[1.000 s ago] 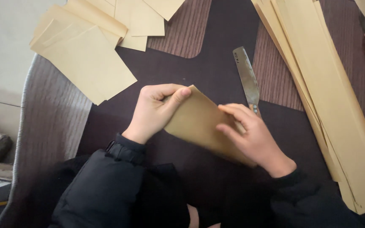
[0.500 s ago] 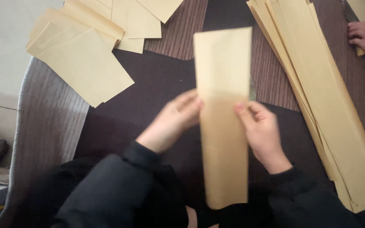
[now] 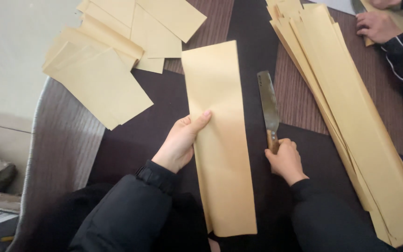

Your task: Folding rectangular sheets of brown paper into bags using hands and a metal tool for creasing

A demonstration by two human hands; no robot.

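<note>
Half a second before, the long paper strip [image 3: 218,140] had been held up between both hands; now it was laid flat on the dark table [image 3: 127,140], and the knife [image 3: 269,109], then hidden behind it, was uncovered and gripped.

The table was seen as a dark matte sheet over brown, finely grained wood. To the right a tall stack of long tan paper strips [image 3: 350,116] was fanned slightly, running from the far edge toward the near right corner. At the upper left a loose pile of shorter folded sheets [image 3: 103,79] was scattered, overlapping at angles.

The strip was smooth, tan and rectangular, its long axis running away from the person and leaning slightly left at the far end, in the middle of the table between the two hands.

The knife was laid just right of the strip, its flat dull metal blade pointed away and its wooden handle near.

The left hand [image 3: 180,142] was pressed flat on the strip's left edge, fingers spread. The right hand [image 3: 285,158] was closed around the knife handle.
</note>
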